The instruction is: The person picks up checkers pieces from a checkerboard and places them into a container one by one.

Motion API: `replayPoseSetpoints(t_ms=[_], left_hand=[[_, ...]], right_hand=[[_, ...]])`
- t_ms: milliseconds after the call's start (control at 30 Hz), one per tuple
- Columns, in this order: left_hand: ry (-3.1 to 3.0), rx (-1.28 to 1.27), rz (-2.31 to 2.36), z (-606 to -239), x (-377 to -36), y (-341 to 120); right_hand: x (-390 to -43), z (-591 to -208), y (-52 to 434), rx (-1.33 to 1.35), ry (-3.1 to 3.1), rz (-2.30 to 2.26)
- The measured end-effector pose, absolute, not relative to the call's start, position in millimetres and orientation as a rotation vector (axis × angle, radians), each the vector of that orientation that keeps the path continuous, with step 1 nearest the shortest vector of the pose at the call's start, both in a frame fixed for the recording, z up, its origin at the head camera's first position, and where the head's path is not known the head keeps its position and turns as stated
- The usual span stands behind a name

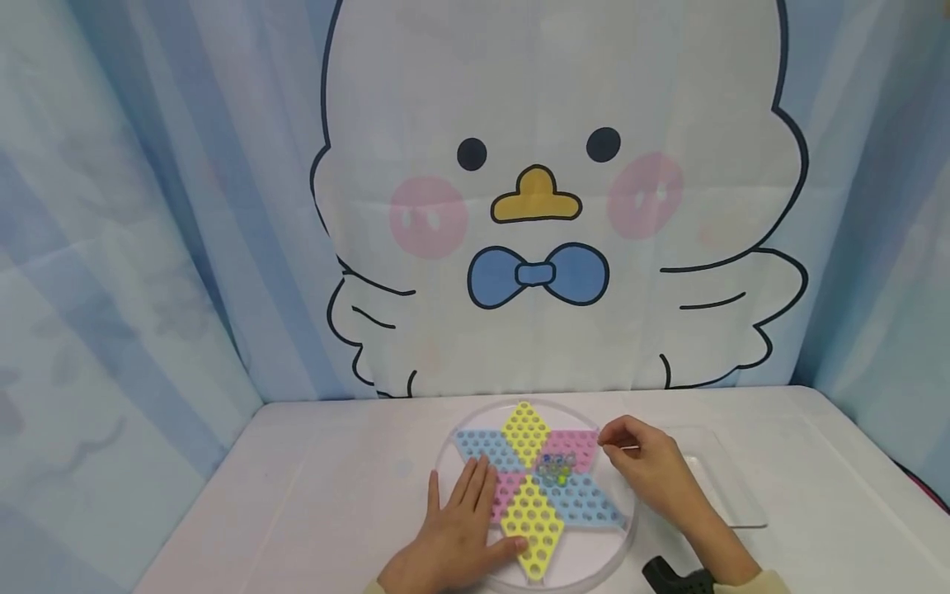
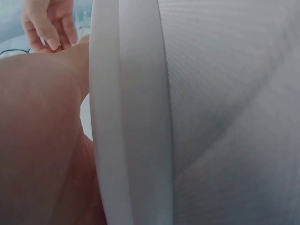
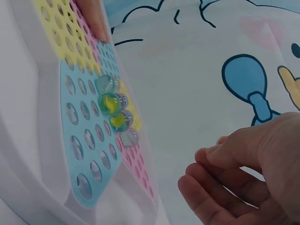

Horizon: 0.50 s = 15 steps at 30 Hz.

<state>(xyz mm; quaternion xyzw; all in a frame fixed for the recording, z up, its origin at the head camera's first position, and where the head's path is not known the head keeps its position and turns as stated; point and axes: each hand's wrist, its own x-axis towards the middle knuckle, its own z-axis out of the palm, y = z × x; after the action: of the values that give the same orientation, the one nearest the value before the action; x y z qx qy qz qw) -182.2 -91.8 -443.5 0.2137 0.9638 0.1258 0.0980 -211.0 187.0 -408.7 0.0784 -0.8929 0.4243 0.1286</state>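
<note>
Pinning the board (image 1: 536, 487) flat, left hand (image 1: 460, 528) lies spread; right hand (image 1: 646, 470), fingertips pinched together, hovers just right of the marbles (image 1: 557, 469), whether holding one I cannot tell.

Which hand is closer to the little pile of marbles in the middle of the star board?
Left, though it's close. The left hand lies flat on the star board, fingertips just beside the marbles. The right hand hovers at the board's right edge.

Yellow, pink, blue star board (image 1: 529, 483)
</note>
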Motion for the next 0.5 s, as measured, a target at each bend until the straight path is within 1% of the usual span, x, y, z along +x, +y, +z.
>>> replayPoseSetpoints(t_ms=[233, 500], left_hand=[[2.841, 0.621, 0.390, -447, -184, -92], [2.840, 0.601, 0.361, -446, -184, -92]], right_hand=[[-215, -413, 172, 0.230, -2.627, 1.297], [-222, -419, 158, 0.174, -2.663, 1.334]])
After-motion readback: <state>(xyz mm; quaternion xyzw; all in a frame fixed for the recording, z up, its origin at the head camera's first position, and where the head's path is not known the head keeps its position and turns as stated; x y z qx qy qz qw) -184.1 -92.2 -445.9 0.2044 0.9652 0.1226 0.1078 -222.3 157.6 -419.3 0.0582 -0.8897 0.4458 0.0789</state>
